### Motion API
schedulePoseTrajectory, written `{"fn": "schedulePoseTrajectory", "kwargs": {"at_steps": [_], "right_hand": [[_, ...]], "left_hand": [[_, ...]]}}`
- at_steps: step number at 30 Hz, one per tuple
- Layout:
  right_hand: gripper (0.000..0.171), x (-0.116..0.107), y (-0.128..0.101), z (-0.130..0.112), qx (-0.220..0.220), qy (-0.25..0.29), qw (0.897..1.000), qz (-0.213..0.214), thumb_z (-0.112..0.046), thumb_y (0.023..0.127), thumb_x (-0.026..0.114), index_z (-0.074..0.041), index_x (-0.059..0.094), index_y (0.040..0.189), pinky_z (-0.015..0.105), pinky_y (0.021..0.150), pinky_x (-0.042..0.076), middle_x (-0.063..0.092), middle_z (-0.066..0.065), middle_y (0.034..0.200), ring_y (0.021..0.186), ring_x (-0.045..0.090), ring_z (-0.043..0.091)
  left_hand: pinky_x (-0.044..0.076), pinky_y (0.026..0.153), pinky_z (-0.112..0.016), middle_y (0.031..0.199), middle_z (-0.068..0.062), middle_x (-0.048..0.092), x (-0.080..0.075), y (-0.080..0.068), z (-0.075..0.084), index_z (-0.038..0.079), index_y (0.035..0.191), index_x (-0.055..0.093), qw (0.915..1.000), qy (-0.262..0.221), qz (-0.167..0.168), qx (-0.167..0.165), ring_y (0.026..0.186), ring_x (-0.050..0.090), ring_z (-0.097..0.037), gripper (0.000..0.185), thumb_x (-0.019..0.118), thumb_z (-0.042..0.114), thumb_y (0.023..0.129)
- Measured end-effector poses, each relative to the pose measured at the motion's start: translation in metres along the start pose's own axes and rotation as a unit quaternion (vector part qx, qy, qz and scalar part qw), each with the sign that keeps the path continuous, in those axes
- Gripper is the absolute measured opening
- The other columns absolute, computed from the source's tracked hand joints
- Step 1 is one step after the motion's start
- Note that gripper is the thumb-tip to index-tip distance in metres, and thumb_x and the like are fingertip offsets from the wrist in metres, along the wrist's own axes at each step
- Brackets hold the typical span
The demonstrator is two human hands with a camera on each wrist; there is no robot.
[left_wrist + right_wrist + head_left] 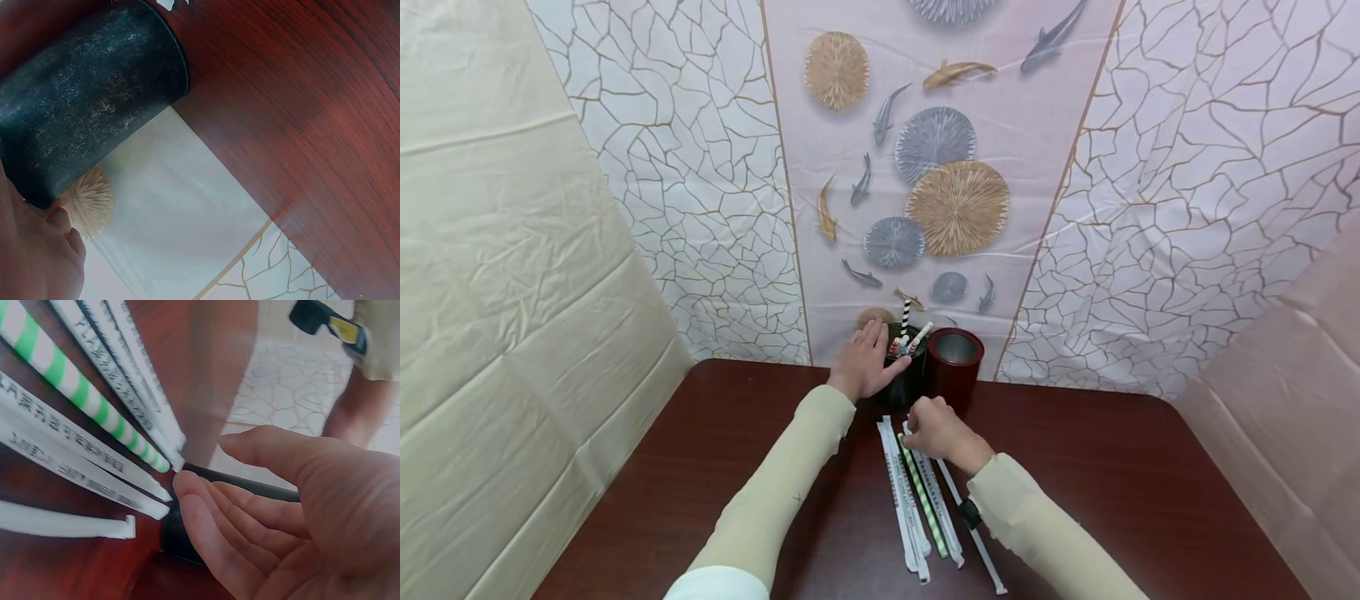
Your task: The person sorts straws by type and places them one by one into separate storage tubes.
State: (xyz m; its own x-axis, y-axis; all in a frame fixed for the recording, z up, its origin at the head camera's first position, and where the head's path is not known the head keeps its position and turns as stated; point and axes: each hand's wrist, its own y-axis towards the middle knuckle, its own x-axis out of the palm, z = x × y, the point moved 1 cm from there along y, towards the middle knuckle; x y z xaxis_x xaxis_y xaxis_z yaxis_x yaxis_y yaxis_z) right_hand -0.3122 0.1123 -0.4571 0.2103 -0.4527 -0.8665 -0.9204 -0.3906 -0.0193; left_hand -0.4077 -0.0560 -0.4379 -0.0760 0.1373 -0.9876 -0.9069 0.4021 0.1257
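Observation:
My left hand (863,360) rests against the left side of a black cylindrical cup (904,390), fingers extended upward and thumb spread across its front. Out of the cup stick several straws, among them a black-and-white striped straw (906,317). Just in front of the cup, my right hand (269,512) hovers by the far ends of a row of straws. Its fingers are loosely bent, thumb apart, with nothing between them. A green-and-white striped straw (94,403) lies unwrapped among several paper-wrapped straws (898,500). Farthest right lies a thin white straw (983,554), partly hidden by the right wrist.
A dark red cup (955,371) stands right beside the black one. Behind both hangs a patterned cloth (925,275) along the back edge of the dark wooden table (1075,467). A black device (970,512) is strapped to the right wrist.

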Motion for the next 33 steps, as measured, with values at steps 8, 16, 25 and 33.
{"fn": "schedulePoseTrajectory", "kwargs": {"at_steps": [8, 16, 25, 33], "right_hand": [[0.060, 0.019, 0.007, 0.008, 0.037, 0.012, 0.999, -0.026, -0.010, 0.091, 0.082, -0.018, 0.042, 0.048, 0.025, 0.046, 0.033, 0.027, -0.007, 0.045, 0.040, 0.025, 0.010], [0.044, 0.028, 0.011, 0.011, 0.066, -0.015, 0.997, -0.022, -0.008, 0.087, 0.083, -0.012, 0.053, 0.055, 0.026, 0.048, 0.040, 0.045, -0.001, 0.049, 0.045, 0.046, 0.014], [0.035, 0.031, 0.013, 0.010, 0.091, -0.021, 0.995, -0.022, -0.010, 0.087, 0.084, -0.009, 0.058, 0.064, 0.028, 0.051, 0.043, 0.051, 0.003, 0.056, 0.052, 0.051, 0.018], [0.042, 0.032, 0.017, 0.014, 0.126, -0.004, 0.992, -0.024, -0.020, 0.089, 0.085, -0.013, 0.053, 0.061, 0.030, 0.054, 0.043, 0.048, 0.001, 0.058, 0.056, 0.051, 0.021]], "left_hand": [[0.017, 0.136, -0.041, 0.179, -0.015, 0.012, -0.001, -0.001, 0.001, 0.003, 0.169, 0.018, 1.0000, 0.002, -0.002, 0.000, 0.167, 0.011, -0.027, 0.091, 0.026, 0.070, 0.108], [0.017, 0.136, -0.041, 0.178, -0.015, 0.013, -0.002, -0.002, 0.000, 0.002, 0.169, 0.020, 1.0000, 0.000, -0.001, 0.004, 0.167, 0.012, -0.027, 0.091, 0.026, 0.071, 0.108], [0.015, 0.136, -0.040, 0.179, -0.014, 0.010, 0.000, 0.001, -0.002, 0.003, 0.169, 0.017, 0.9999, 0.001, -0.011, 0.002, 0.168, 0.009, -0.026, 0.092, 0.024, 0.071, 0.108], [0.017, 0.136, -0.040, 0.179, -0.014, 0.012, 0.000, -0.001, -0.001, 0.003, 0.169, 0.019, 1.0000, 0.002, -0.005, 0.004, 0.167, 0.011, -0.027, 0.092, 0.025, 0.071, 0.108]]}}
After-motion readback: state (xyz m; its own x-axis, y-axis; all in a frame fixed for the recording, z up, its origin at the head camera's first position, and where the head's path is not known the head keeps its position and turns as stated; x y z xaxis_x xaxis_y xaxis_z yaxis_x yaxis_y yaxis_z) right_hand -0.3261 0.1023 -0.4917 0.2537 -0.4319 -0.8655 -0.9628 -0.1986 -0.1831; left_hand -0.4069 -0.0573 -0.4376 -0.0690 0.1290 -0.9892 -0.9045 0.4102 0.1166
